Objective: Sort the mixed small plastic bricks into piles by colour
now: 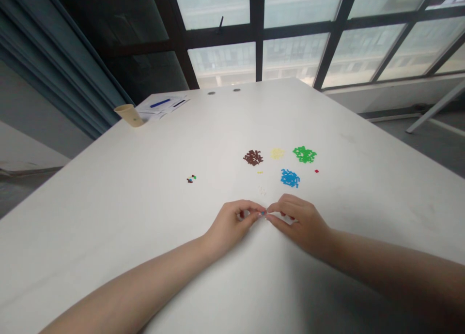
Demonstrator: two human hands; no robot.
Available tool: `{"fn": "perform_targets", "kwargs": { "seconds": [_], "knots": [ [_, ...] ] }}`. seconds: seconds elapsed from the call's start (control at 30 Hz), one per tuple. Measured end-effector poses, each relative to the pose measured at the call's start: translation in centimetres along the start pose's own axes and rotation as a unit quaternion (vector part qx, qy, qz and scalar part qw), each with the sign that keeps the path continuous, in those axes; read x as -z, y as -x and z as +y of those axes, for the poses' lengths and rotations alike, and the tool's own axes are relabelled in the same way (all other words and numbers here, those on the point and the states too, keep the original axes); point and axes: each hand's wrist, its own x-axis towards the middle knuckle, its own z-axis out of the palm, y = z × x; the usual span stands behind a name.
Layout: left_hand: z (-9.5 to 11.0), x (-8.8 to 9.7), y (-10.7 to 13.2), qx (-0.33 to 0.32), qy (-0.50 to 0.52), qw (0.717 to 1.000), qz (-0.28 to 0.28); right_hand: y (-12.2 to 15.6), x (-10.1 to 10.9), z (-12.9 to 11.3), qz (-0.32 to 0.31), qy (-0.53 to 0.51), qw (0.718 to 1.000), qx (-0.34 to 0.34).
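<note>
My left hand (pixel 236 222) pinches a tiny blue piece (pixel 262 213) between thumb and forefinger, low over the white table (pixel 174 256). Fingertip to fingertip with it, my right hand (pixel 300 220) is closed in a pinch too; what sits between those fingers is too small to make out. Just beyond the hands lie several whitish pieces (pixel 262 191). Farther out are a pile of blue pieces (pixel 290 178), a brown pile (pixel 253 157), a pale yellow pile (pixel 277 153) and a green pile (pixel 304 154).
A little cluster of mixed-colour pieces (pixel 191 178) lies to the left. Some yellow bits (pixel 260 172) and a red piece (pixel 317 171) lie apart from the piles. At the far left edge stand a paper cup (pixel 129 115) and papers with a blue pen (pixel 160 103).
</note>
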Motion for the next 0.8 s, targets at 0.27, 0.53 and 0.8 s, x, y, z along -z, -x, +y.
{"fn": "perform_targets", "kwargs": {
  "seconds": [0.27,0.53,0.8],
  "knots": [
    [-0.6,-0.2,0.0,0.018,0.115,0.992,-0.041,0.2,-0.4,0.5,0.044,-0.041,0.997,0.052],
    [-0.8,-0.2,-0.4,0.007,0.227,0.971,-0.081,0.5,-0.4,0.6,0.069,-0.034,0.994,0.072],
    [-1.1,-0.6,-0.4,0.063,0.33,0.937,-0.098,0.4,-0.2,0.3,0.091,-0.03,0.992,0.08]
  ]
}}
